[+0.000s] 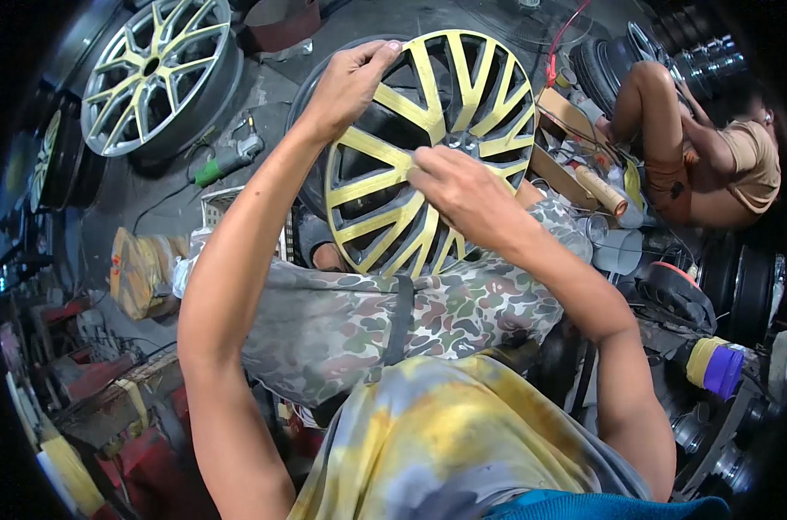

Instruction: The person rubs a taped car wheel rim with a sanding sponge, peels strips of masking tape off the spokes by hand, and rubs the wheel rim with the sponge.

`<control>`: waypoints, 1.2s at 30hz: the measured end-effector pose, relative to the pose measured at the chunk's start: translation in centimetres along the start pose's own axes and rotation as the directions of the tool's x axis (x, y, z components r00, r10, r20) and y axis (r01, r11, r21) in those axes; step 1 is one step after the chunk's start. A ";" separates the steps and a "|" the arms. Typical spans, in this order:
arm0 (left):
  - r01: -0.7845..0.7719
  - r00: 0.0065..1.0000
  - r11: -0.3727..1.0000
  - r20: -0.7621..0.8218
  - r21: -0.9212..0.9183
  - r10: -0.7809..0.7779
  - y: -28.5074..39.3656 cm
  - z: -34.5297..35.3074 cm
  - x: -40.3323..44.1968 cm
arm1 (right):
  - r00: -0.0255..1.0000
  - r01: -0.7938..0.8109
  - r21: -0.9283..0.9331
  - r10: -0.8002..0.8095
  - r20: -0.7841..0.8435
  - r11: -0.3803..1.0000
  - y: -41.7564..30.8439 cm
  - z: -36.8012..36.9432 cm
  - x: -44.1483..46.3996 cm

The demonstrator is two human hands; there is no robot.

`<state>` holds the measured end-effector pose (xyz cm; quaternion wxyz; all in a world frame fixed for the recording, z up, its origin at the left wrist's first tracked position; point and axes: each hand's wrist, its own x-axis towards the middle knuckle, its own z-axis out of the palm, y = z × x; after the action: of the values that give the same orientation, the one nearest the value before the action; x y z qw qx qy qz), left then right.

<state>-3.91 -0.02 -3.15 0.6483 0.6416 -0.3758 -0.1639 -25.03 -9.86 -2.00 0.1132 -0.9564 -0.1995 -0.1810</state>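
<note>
An alloy wheel point(424, 74) with yellow-faced spokes and dark gaps between them leans in front of me, above my camouflage-covered legs. At its upper left edge, my left hand point(350, 87) is closed around the rim, with the thumb along the top. My right hand point(458, 191) is over the spokes just below the hub, its fingers curled and pressed together against a spoke. Whatever those fingers hold, if anything, is hidden beneath them. Part of a dark round rim or tyre shows behind the wheel's left side.
Another yellow-spoked wheel point(151, 65) lies at the upper left. A green-and-grey angle grinder point(229, 162) with its cable rests on the floor nearby. At right, another person point(714, 156) sits by a tyre point(597, 78). A yellow-and-purple tape roll point(714, 366) is at lower right.
</note>
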 end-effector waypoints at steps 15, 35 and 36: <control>0.082 0.996 0.996 0.044 0.032 -0.084 -0.7 -1.3 0.8 | 0.838 -0.544 0.197 0.519 0.168 0.816 3.6 -1.2 -8.5; 0.117 0.992 0.992 -0.055 0.054 -0.114 -1.4 -2.4 0.2 | 0.922 -0.380 0.322 0.381 0.065 0.867 6.1 3.4 -3.2; 0.094 0.994 0.993 -0.068 0.073 -0.089 -1.4 -2.4 0.1 | 0.924 -0.378 0.322 0.378 0.067 0.868 6.0 3.3 -2.8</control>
<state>-1.85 1.44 -4.21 0.6272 0.6871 -0.3309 -0.1582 -23.89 -15.18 -6.94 0.3039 -0.9446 -0.0361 -0.1186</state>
